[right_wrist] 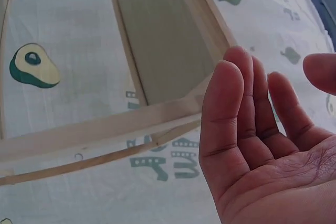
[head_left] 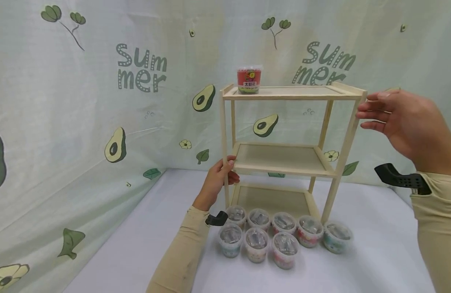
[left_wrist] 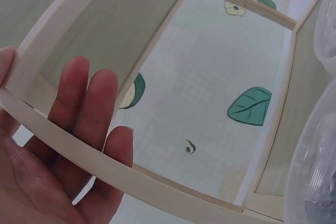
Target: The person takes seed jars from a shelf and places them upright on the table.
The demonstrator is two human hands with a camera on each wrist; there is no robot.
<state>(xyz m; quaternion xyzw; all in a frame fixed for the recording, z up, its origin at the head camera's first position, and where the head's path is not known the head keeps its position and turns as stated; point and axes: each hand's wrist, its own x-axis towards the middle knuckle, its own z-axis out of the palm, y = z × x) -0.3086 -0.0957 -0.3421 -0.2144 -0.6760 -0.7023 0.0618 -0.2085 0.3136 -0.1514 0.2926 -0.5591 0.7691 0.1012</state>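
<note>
A three-tier wooden shelf rack (head_left: pixel 284 171) stands upright on the table. My left hand (head_left: pixel 215 179) holds its front left post at the height of the middle tier; in the left wrist view the fingers of that hand (left_wrist: pixel 68 145) bend around the pale wooden strip. Beside the top right corner is my right hand (head_left: pixel 412 122), its fingers loosely bent and nothing in its palm. Whether its fingertips (right_wrist: pixel 223 90) touch the post, I cannot tell. One red-labelled plastic tub (head_left: pixel 249 81) sits on the top tier, at the left.
Several lidded clear tubs (head_left: pixel 285 248) are grouped on the white table (head_left: pixel 148 244) in front of the rack's bottom tier. Another tub (head_left: pixel 338 236) stands at the right end, close to the front right post. A printed avocado cloth (head_left: pixel 101 101) hangs behind and at the left.
</note>
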